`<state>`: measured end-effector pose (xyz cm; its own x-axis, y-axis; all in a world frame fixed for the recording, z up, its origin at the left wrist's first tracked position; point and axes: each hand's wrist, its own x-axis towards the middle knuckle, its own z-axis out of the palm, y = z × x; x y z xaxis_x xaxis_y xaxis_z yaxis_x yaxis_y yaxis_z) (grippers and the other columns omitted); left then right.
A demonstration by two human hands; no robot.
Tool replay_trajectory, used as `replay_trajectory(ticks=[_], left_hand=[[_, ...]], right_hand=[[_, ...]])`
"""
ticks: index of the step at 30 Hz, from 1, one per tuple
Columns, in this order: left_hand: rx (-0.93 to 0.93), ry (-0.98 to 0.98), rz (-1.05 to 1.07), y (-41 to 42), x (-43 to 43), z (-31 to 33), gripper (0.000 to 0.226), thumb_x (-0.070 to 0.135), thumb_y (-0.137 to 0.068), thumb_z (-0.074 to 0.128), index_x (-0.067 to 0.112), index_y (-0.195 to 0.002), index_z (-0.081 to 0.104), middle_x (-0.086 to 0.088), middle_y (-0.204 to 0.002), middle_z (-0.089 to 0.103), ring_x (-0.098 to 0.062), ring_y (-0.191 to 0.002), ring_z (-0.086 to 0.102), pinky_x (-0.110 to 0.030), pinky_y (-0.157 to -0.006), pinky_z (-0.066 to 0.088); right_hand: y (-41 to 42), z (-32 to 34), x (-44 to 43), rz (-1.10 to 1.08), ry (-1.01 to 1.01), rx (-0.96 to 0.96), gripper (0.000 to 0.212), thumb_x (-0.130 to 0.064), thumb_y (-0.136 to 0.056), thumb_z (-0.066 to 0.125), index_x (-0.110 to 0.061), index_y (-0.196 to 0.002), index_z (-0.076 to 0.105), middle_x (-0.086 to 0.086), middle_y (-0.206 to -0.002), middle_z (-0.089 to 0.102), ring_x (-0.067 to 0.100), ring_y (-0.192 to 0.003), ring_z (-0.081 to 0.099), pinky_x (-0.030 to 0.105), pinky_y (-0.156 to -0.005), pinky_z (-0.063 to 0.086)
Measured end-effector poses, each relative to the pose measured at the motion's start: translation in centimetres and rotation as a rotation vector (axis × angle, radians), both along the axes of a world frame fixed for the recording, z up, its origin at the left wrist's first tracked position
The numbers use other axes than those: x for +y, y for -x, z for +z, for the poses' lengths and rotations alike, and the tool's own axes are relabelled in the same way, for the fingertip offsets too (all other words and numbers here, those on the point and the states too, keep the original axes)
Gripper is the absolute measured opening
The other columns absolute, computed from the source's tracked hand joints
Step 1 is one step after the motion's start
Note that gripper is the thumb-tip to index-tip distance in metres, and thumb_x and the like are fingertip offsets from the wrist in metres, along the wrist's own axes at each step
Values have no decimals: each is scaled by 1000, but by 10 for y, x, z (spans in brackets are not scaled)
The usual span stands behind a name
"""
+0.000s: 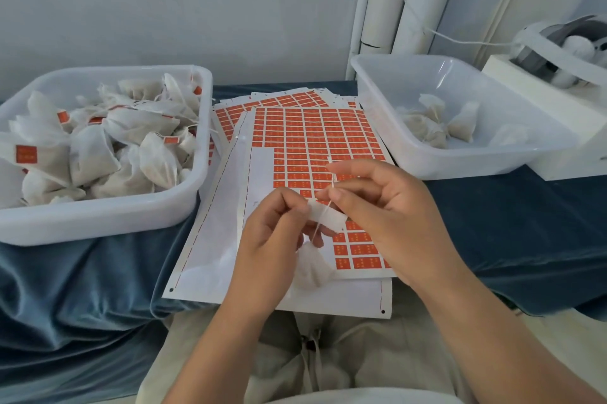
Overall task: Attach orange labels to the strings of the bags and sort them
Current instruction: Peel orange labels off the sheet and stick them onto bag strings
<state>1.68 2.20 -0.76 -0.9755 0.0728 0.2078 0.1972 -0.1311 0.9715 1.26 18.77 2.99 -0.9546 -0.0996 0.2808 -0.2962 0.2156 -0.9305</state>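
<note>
My left hand (272, 239) pinches one end of a small label (326, 219) whose white back faces me. My right hand (381, 210) pinches the thin white string (332, 187) that crosses the label. A white mesh bag (310, 267) hangs from that string just below my hands, over the label sheets. The top sheet of orange labels (315, 141) lies in front of me, its lower left part peeled bare.
A white tub (108, 223) on the left is heaped with bags carrying orange labels. A second white tub (473, 160) on the right holds a few bags without labels. Blue cloth (82, 288) covers the surface. A white machine (558, 75) stands at far right.
</note>
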Motion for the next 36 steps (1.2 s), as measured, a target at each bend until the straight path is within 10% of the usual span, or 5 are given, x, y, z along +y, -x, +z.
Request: replay_trajectory(ticks=[5, 9, 36], left_hand=[[-189, 10, -9, 3, -4, -1, 48, 48, -104, 39, 22, -90, 76, -9, -81, 74, -13, -72, 65, -19, -69, 52], [-290, -57, -177, 7, -9, 1, 36, 31, -108, 49, 16, -103, 81, -7, -86, 74, -13, -74, 63, -24, -76, 52], [-481, -235, -361, 8, -12, -1, 24, 44, -68, 85, 21, -76, 84, 2, -78, 74, -6, -62, 60, -18, -62, 52]], right_hand=[[0, -5, -2, -5, 73, -10, 24, -20, -100, 71, -39, -115, 71, -16, -100, 80, 7, -98, 77, 19, -89, 58], [-1, -6, -4, 0, 94, 5, 24, -18, -100, 69, -37, -115, 71, -14, -100, 80, 9, -96, 77, 17, -85, 59], [1, -7, -7, 75, 111, -21, 26, -13, -100, 66, -34, -115, 70, -10, -101, 80, 10, -100, 76, 16, -83, 58]])
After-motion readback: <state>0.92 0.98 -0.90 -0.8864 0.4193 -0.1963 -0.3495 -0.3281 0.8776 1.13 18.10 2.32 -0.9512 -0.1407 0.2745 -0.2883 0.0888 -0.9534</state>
